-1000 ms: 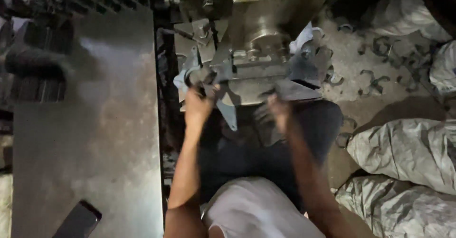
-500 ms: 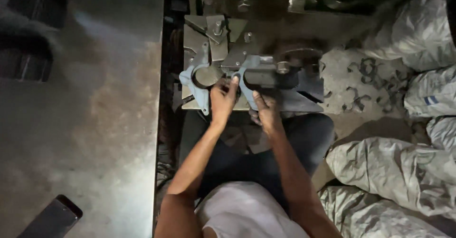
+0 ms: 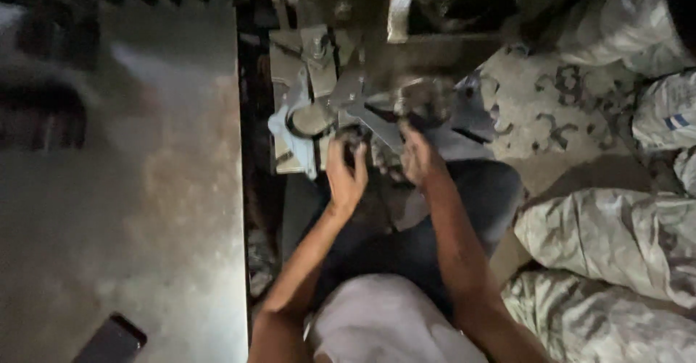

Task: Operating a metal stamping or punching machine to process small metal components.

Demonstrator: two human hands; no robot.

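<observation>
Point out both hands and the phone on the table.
left hand (image 3: 346, 177), head view, on the back of the hand.
right hand (image 3: 418, 156), head view, on the back of the hand.
phone (image 3: 110, 340), head view, on its dark screen, lower left.

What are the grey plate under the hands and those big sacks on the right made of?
The plate looks like bare metal, probably steel: dull grey, thin, with sharp cut edges. The sacks look like woven plastic cloth: pale, creased and slightly shiny, though blur leaves the weave unclear.
</observation>
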